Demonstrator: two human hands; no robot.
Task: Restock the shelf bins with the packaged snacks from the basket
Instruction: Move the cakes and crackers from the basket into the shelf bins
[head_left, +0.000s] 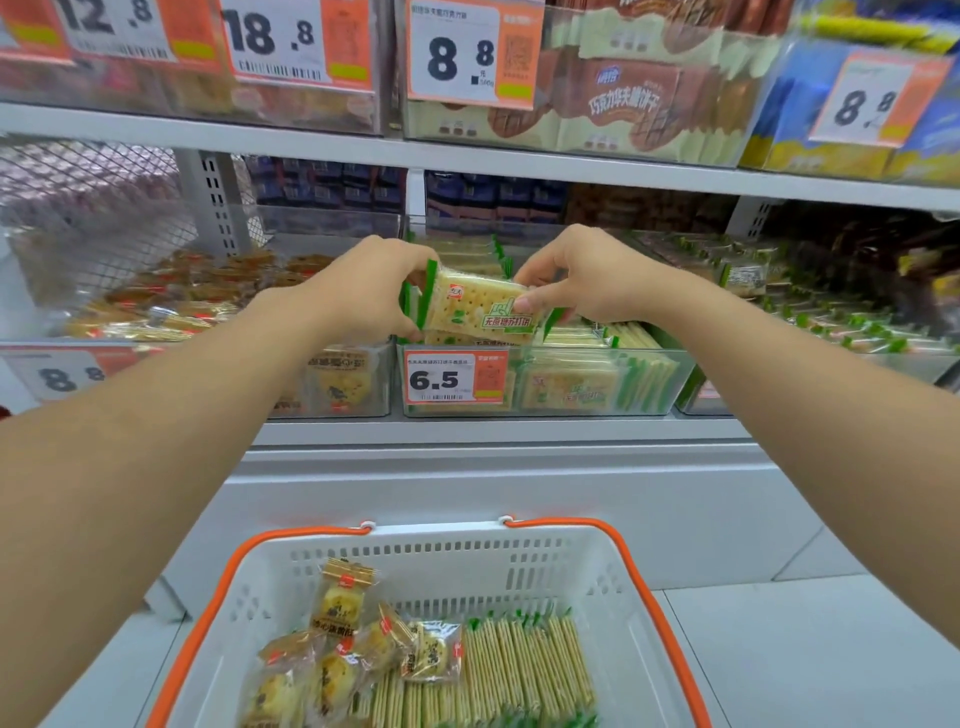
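Both hands hold a stack of green-and-yellow soda cracker packs (480, 309) just above the clear middle shelf bin (670, 374) tagged 6.5. My left hand (363, 291) grips the stack's left end. At the right end, my right hand (587, 280) pinches it with thumb and fingers. That bin holds more of the same cracker packs standing on edge. Below, a white basket (431, 558) with orange handles holds several rows of cracker packs (524, 670) and a few orange-sealed pastry packs (343, 608).
The clear bin (382, 374) to the left holds pastry packs in orange wrappers. A bin of green-wrapped packs (810, 306) sits to the right. The shelf above carries bins with price tags (470, 52). A grey shelf base (519, 499) and floor lie behind the basket.
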